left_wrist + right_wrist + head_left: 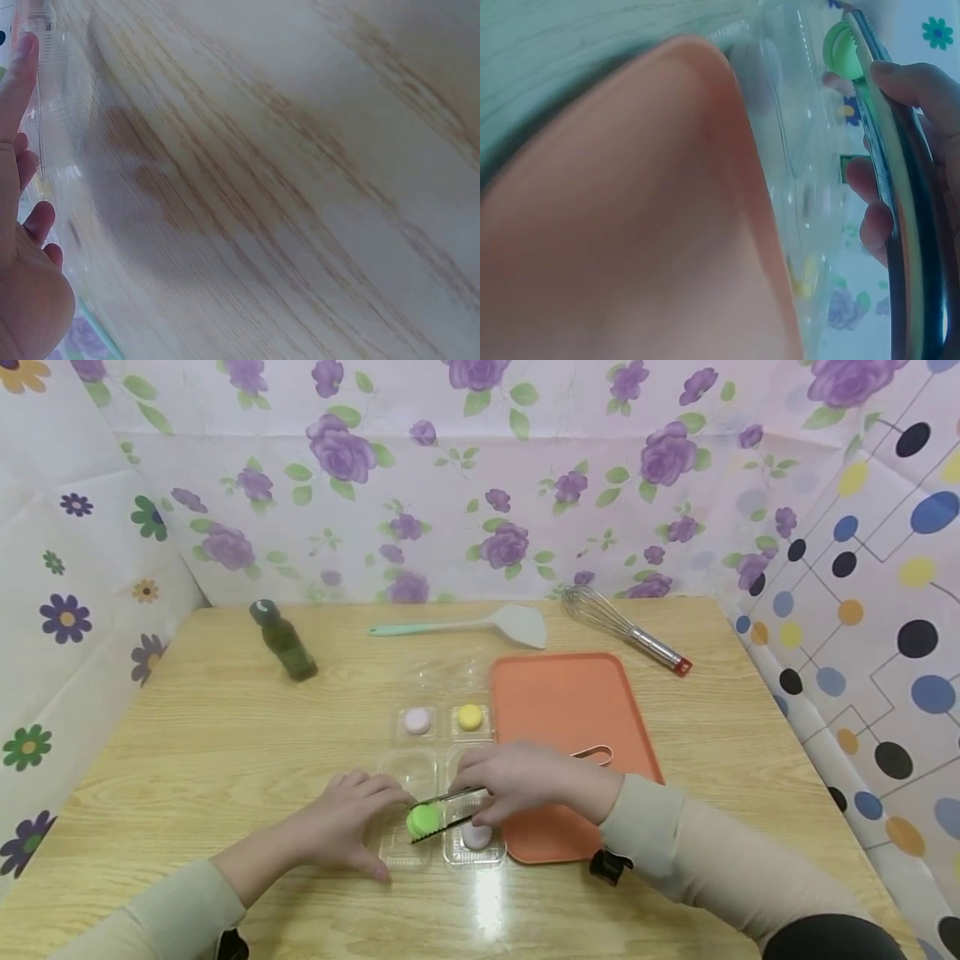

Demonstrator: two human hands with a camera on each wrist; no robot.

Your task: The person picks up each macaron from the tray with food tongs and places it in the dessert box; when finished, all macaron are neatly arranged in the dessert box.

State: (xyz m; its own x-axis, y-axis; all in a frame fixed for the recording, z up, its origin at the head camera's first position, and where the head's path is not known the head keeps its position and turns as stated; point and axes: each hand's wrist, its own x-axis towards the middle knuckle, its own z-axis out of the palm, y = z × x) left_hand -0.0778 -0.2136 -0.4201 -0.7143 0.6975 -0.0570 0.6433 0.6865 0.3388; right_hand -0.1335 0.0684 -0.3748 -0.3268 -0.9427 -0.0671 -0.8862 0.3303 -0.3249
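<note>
My right hand (517, 781) grips metal tongs (900, 187), whose tips pinch a green macaron (424, 820). The macaron is over the front left clear plastic box (405, 860); whether it touches the bottom I cannot tell. My left hand (347, 822) is at that box's left side, thumb and fingers spread, holding nothing. In the left wrist view the index finger (19, 82) lies straight along the clear plastic. A pale macaron (477, 836) sits in the front right box, partly under the tongs. Behind, a lilac macaron (417, 721) and a yellow macaron (470, 717) lie in two more boxes.
An orange tray (562, 693) lies right of the boxes, under my right forearm. Along the back of the wooden table (247, 760) are a dark green bottle (288, 647), a spatula (517, 625) and a whisk (622, 627). Patterned cloths hang at the back and sides.
</note>
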